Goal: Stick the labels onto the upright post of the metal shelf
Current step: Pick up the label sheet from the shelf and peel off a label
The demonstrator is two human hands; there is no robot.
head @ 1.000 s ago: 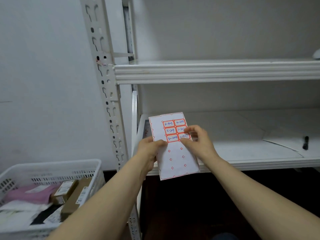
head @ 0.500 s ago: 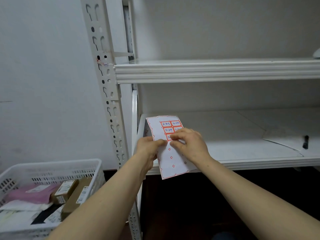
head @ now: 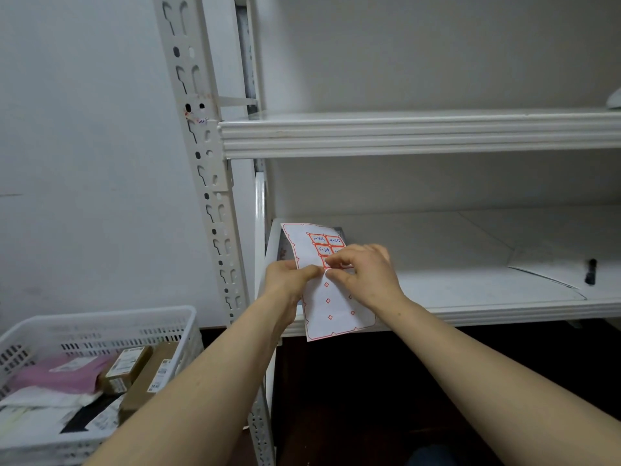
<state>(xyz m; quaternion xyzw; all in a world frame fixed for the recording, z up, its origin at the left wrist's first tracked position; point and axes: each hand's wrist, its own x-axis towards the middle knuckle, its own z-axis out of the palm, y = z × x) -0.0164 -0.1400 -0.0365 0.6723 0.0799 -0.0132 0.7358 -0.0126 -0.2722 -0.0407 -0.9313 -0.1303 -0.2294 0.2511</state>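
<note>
The shelf's upright post (head: 215,196) stands just left of my left hand (head: 289,280), the nearer one to it, which pinches the label sheet (head: 336,307) by its left edge before the lower shelf (head: 470,290), while my right hand (head: 366,274), fingers curled, picks at a label (head: 327,264) on the sheet's upper half.

The right hand (head: 366,274) hides some of the labels (head: 318,238) on the sheet (head: 331,307); the handwriting is illegible. The basket (head: 100,323) is cut off at lower left.
</note>
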